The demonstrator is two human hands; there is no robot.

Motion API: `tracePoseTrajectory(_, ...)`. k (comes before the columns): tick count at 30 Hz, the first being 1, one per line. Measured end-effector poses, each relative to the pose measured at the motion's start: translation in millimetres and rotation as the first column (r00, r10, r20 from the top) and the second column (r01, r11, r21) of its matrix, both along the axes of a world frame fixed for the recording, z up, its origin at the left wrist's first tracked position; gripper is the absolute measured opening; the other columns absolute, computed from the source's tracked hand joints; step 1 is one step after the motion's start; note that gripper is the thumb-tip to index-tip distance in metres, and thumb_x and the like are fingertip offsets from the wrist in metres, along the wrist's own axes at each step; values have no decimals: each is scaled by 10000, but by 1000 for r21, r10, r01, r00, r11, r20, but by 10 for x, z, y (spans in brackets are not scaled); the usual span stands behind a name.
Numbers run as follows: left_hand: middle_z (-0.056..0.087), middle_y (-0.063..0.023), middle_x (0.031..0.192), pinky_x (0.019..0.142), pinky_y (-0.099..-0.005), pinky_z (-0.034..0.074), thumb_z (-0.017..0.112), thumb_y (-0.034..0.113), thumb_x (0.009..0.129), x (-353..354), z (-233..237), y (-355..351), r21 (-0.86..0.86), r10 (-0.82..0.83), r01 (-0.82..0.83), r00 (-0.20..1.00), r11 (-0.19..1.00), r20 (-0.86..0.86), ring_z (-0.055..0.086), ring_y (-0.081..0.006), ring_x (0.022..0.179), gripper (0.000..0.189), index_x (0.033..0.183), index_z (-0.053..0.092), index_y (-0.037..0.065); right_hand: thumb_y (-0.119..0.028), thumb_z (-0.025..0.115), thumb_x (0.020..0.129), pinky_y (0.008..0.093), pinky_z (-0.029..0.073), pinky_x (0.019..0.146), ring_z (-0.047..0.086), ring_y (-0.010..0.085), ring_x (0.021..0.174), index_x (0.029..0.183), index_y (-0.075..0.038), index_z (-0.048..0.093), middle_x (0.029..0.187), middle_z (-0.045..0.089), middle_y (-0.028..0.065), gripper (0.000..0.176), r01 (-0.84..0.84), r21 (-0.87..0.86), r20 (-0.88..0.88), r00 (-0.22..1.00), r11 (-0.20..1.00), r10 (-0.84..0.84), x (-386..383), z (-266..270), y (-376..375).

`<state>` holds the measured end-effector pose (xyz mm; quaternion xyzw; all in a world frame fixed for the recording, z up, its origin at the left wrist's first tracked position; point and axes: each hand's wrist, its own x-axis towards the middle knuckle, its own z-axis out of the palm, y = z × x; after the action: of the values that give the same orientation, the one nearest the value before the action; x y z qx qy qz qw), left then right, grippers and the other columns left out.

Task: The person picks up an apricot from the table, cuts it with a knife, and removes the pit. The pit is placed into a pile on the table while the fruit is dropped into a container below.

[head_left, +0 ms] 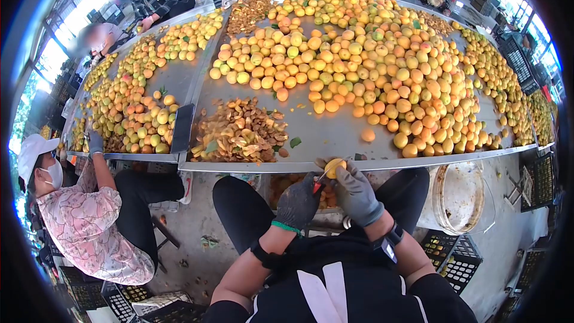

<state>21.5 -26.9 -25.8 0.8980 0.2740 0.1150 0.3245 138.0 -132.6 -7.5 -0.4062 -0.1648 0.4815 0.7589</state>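
Round yellow-orange apricot [335, 167], pinched in right hand [357, 194]. Small knife [317, 184] w/ red handle in left hand [297, 203], thin blade angled up-right, tip touching fruit's left side.

The left hand [297, 203] wore a dark grey glove with a green cuff, the right hand [357, 194] a paler grey one. The apricot [335, 167] between them was yellow-orange, and the knife [317, 186] had a red handle. On the grey metal table [335, 134] the heaped apricots [371, 66] ran from greenish yellow to deep orange, some blushed red, beside a brown pile of pits [239, 134]. The bucket [460, 197] was white and the crates [454, 260] black. A co-worker's blouse [89, 227] was pink and floral, the cap [33, 149] white.
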Motion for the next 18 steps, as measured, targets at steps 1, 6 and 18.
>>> tracePoseTrajectory(1,622,-202,762,619,-485,478,585,246,871,3,-16,9,4,3,-3,1000,1000,1,615,-394,750,216,972,579,55,-247,457,985,298,423,946,536,137,1064,1247,-24,484,1147,582,58,345,-53,-9,23,998,999,53,63,-108,-31)
tracePoseTrajectory(6,625,-160,714,574,-451,499,592,211,838,30,-84,-83,203,63,-78,995,976,80,632,-337,674,256,1059,575,83,-207,487,971,312,428,951,547,148,1052,1257,-40,482,1148,591,64,331,-2,74,-110,994,997,10,-42,-100,66)
tracePoseTrajectory(18,625,-131,698,585,-406,498,627,146,789,-11,-109,-15,308,42,-74,993,948,109,636,-302,667,268,1047,610,76,-197,508,964,310,438,956,529,157,1089,1280,-60,470,1234,539,81,347,7,132,-258,966,991,28,-37,-248,93)
